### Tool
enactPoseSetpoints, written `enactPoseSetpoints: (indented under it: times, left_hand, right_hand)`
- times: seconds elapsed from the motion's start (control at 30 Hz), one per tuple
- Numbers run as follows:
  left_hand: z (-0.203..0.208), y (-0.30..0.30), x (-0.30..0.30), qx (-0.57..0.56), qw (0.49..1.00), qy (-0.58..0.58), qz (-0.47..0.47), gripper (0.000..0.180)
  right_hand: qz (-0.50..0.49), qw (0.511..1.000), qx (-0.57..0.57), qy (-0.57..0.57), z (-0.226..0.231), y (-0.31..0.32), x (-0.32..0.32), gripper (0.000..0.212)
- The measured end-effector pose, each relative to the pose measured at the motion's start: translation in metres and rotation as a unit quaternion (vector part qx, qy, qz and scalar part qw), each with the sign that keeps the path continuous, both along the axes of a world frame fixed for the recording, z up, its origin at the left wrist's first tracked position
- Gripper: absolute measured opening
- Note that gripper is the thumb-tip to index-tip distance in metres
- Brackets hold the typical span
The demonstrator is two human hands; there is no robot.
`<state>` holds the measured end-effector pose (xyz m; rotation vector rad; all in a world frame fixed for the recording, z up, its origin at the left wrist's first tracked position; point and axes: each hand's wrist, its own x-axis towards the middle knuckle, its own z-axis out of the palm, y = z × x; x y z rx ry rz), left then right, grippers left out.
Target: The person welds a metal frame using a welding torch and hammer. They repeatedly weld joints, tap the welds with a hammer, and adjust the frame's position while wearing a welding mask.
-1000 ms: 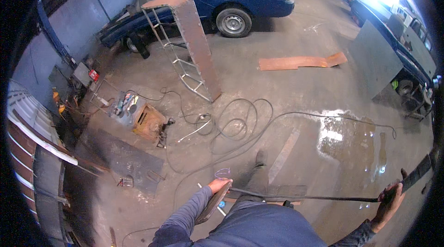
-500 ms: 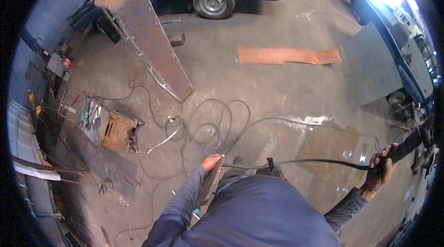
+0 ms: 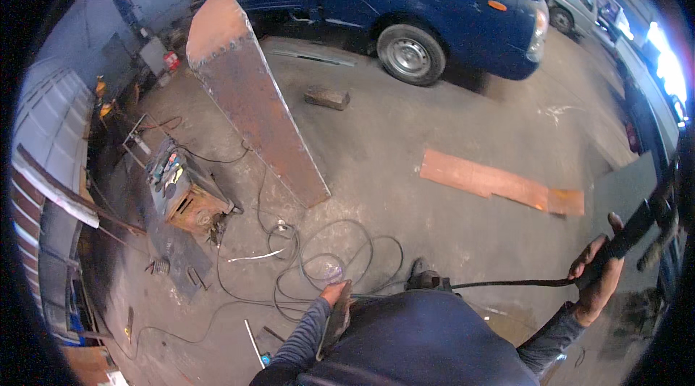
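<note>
My left hand [image 3: 333, 293] is closed on the edge of a flat, dark, worn slab [image 3: 337, 322], held upright beside my left hip. What the slab is made of I cannot tell. Out to the right, my right hand [image 3: 599, 277] grips a long black corded power tool [image 3: 631, 230] near its cable end, one finger lifted off it. The tool's far end is dark against the rim, so its kind is unclear. From its rear a black cable [image 3: 514, 283] runs left across in front of my body toward loops on the floor.
A rusty steel trough-like piece [image 3: 253, 104] lies ahead-left, near a worn machine [image 3: 195, 209] with tools on top. Cable loops [image 3: 373, 245] spread over the floor. A copper-coloured sheet strip [image 3: 470, 175], a block [image 3: 327, 96] and a blue truck [image 3: 441, 10] lie farther off.
My view has swung up and left, so the truck and floor items sit lower and farther right. Both hands keep their holds; the right hand's tool now points more upward.
</note>
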<state>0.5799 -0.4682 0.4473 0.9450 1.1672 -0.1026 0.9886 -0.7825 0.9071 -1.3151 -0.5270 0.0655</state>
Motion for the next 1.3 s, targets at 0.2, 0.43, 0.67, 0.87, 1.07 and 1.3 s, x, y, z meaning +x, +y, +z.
enactPoseSetpoints:
  times: [0.2,0.43,0.67,0.87,1.07,1.3]
  left_hand:
    - [0.06,0.03,0.134,0.008,0.998,0.058,0.025,0.055]
    - [-0.004,0.088,0.213,0.098,0.994,0.0,0.054,0.04]
    - [-0.092,0.192,0.276,0.217,0.975,0.036,0.025,0.033]
    - [-0.099,0.299,0.299,0.322,0.942,0.076,0.062,0.044]
    - [-0.042,0.342,0.305,0.152,0.95,0.232,0.141,0.086]
    - [0.072,0.33,0.379,0.0,0.865,0.02,0.501,0.068]
  right_hand:
    - [0.089,0.995,0.012,-0.038,0.012,0.107,0.149,0.082]
    - [0.21,0.977,-0.015,0.028,0.016,0.238,0.241,0.094]
    - [0.294,0.95,-0.073,0.079,-0.004,0.414,0.326,0.092]
    - [0.361,0.921,-0.105,0.104,-0.003,0.577,0.379,0.093]
    - [0.449,0.885,-0.089,0.082,-0.009,0.714,0.429,0.079]
    - [0.508,0.844,-0.162,0.067,-0.103,0.891,0.466,0.043]
